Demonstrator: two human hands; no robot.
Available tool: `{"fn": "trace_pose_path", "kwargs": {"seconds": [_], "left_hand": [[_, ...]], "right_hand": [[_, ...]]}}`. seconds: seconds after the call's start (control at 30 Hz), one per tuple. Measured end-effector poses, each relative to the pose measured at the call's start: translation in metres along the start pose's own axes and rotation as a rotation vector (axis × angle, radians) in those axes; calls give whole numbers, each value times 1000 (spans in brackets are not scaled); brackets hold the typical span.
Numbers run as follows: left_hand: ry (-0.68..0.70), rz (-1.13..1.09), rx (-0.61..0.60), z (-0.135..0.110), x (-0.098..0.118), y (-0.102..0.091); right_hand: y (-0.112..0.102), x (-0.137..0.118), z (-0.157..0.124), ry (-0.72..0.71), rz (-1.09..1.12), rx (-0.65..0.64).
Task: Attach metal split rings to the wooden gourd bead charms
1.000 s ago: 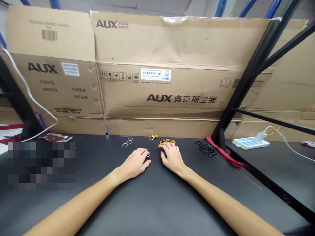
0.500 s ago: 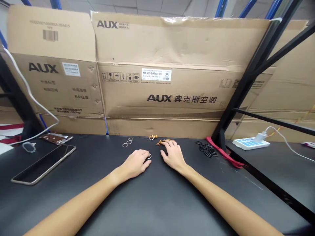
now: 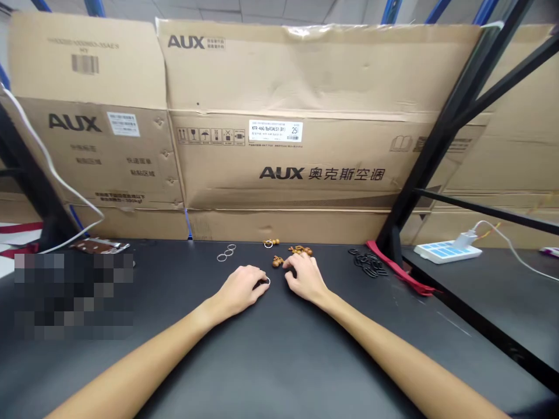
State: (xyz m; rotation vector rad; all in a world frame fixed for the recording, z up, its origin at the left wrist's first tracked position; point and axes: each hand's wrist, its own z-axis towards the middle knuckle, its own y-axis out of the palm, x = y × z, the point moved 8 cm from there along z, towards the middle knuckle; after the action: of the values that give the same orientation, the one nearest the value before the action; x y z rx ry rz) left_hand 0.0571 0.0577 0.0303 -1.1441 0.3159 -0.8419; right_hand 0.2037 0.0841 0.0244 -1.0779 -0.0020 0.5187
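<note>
Left hand point(image 3: 239, 290) curled narrow over thin silver metal ring point(image 3: 267, 281), fingertips pinning it to black counter point(image 3: 349, 337), grip unclear; right hand point(image 3: 306, 278) loosely open, brown carved wooden beads point(image 3: 278, 262) at its 10 o'clock.

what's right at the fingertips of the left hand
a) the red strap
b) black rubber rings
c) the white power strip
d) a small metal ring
d, the small metal ring shows right at the fingertips of the left hand.
</note>
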Motion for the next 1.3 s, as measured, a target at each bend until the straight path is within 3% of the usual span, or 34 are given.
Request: {"fn": "trace_pose_path", "kwargs": {"seconds": [0.1,0.23,0.53,0.67,0.8,0.9,1.03,1.3], "left_hand": [[0,21,-3,1,1,-1],[13,49,-17,1,4,-1],[21,15,-29,1,3,-3],[38,9,-82,2,3,-4],[77,79,-97,2,8,-6],[76,120,-89,1,10,-7],[41,129,-72,0,10,-7],[75,209,-71,1,17,-3]], "right_hand": [[-2,-8,-2,-16,5,17],[6,-16,0,-93,14,-71],[3,-31,-11,-283,258,-76],[-4,-31,-11,-266,302,-30],[-11,-23,-8,-155,187,77],[-3,-18,-8,-90,103,30],[5,-18,-9,-110,134,-39],[-3,-23,-10,-171,245,-40]]}}
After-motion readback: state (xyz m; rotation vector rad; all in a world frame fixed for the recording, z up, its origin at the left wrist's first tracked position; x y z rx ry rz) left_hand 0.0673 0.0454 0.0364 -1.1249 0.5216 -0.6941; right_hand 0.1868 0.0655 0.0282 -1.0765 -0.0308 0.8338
